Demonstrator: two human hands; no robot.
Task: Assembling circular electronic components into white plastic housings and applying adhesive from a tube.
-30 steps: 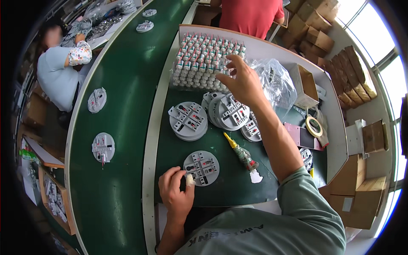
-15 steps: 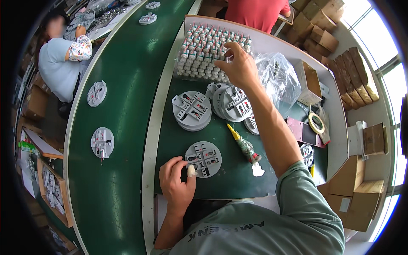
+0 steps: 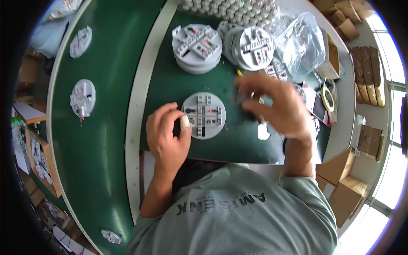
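A round light-grey plate (image 3: 217, 128) with small white blocks and dark and red details lies on the green worktop in front of me. My left hand (image 3: 168, 134) touches its left edge, fingers apart; one fingertip wears a pale cover. To the plate's right, my right hand (image 3: 278, 102) is smeared by motion. A dark blur sits by its fingertips, and I cannot make out whether it is something held. The tube's yellow nozzle (image 3: 240, 73) shows just beyond that hand, which hides most of its body.
Stacks of similar plates (image 3: 197, 46) and another pile (image 3: 254, 49) stand behind. Packed small white parts (image 3: 238, 12) and a clear plastic bag (image 3: 301, 42) are at the back. A tape roll (image 3: 327, 98) lies right. On the left, a green belt (image 3: 106, 127) carries several plates.
My right hand has come back from the packed parts to near the plate and tube. My left hand stays at the plate's edge. The whole view has shifted, showing things higher up.
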